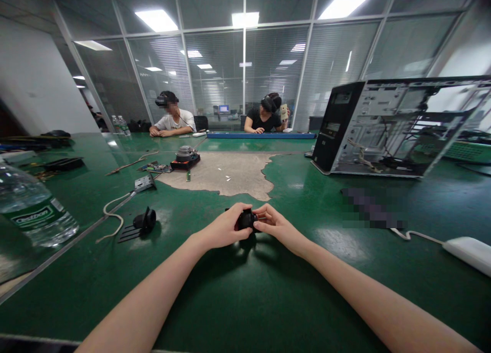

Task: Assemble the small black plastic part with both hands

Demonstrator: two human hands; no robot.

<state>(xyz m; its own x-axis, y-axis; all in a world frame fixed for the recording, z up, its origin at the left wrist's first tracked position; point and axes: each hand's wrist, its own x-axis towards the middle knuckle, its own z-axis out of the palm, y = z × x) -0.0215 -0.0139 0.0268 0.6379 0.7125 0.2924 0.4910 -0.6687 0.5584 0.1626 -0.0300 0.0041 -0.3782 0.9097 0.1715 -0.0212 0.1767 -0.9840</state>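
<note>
Black part (246, 219), one, over the table (245, 312): left hand (231, 224) clasps it, seemingly for steadiness; right hand (273, 224) pinches its side, apparently for finer control.

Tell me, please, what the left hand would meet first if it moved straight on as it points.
Likely the right hand, across the black rounded part between them; depth is unclear.

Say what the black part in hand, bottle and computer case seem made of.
Black part: probably plastic, judging by its dark, smooth surface. Bottle: likely plastic, glossy and see-through. Computer case: apparently metal, with a dull grey sheen; its black front panel may be plastic or painted metal.
</note>
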